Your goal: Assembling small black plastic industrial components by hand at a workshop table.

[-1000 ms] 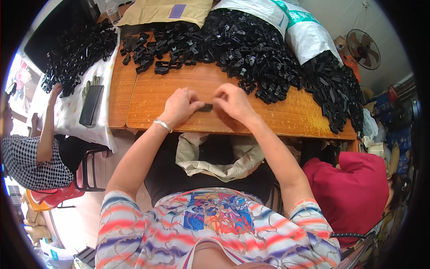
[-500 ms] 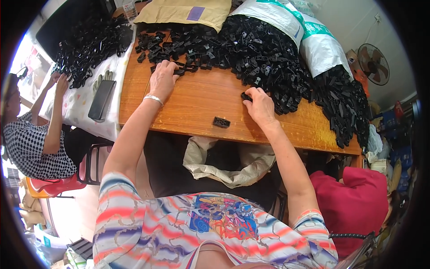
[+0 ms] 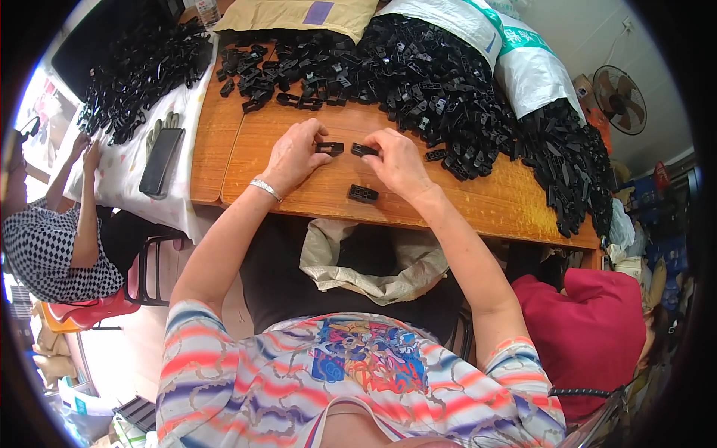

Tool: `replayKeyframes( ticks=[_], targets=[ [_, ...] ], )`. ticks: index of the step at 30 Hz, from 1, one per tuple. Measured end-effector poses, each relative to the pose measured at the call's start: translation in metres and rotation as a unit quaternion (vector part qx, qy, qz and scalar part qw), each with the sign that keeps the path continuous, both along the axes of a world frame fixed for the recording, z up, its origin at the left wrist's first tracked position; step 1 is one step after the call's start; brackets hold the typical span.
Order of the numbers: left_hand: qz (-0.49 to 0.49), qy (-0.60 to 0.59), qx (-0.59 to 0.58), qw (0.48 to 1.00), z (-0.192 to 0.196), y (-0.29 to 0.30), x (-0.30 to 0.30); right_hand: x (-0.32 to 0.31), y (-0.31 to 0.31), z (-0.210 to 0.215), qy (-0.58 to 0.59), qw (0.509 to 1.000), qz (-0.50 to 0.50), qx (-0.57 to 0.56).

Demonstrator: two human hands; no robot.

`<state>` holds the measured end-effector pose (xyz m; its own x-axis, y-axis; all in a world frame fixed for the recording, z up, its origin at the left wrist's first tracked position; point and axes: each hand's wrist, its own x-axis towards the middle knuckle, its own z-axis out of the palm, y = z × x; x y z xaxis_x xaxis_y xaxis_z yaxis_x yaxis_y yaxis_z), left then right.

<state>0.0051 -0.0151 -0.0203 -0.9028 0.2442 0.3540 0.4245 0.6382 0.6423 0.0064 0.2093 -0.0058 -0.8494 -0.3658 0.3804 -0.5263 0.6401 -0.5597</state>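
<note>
Over the middle of the wooden table (image 3: 276, 196), my left hand (image 3: 297, 151) pinches a small black plastic frame-like part (image 3: 331, 148). My right hand (image 3: 397, 160) grips another black plastic part (image 3: 364, 150), and a small gap separates the two pieces. Between my wrists, close to the front edge, lies a single black plastic block (image 3: 363, 194), touched by neither hand. Just beyond my hands spreads a large heap of black plastic parts (image 3: 426, 93). My fingers partly cover both held pieces.
An open beige sack (image 3: 351, 284) hangs below the table edge. White sacks (image 3: 534, 71) and a tan bag (image 3: 287, 19) spill parts at the back. On the left, a co-worker's hands (image 3: 88, 149) work beside a black case (image 3: 161, 161). Red cloth (image 3: 590, 328) is at right.
My left hand has come right and nearer from the heap, bringing a black part. My right hand has moved left with its part, so both hands now face each other.
</note>
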Motion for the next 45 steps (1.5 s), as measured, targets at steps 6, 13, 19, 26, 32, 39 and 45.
replayKeyframes(
  ticks=[6, 13, 19, 26, 32, 39, 45],
  targets=[
    [0.013, -0.007, -0.067, 0.998, -0.011, -0.013, -0.004, -0.011, -0.038, -0.003, 0.023, 0.999, 0.042, -0.017],
    [0.021, -0.033, -0.047, 0.998, -0.014, -0.013, -0.005, -0.022, -0.049, -0.018, 0.031, 0.998, 0.048, 0.019],
    [0.007, -0.133, 0.050, 0.990, -0.004, -0.015, -0.009, -0.023, -0.048, -0.013, -0.029, 0.998, 0.023, 0.047],
    [0.018, -0.196, -0.045, 0.979, -0.011, -0.014, -0.036, -0.028, -0.049, -0.017, -0.097, 0.995, 0.009, 0.024],
    [-0.025, -0.169, -0.052, 0.984, 0.003, -0.009, -0.015, -0.014, -0.030, -0.010, -0.154, 0.987, 0.043, 0.006],
    [0.154, 0.034, -0.167, 0.973, 0.001, -0.037, -0.050, -0.013, 0.034, 0.005, -0.191, 0.978, 0.084, -0.010],
    [0.134, 0.101, -0.231, 0.958, -0.003, -0.051, -0.073, -0.007, 0.088, 0.018, 0.014, 0.967, -0.134, 0.218]
  ],
)
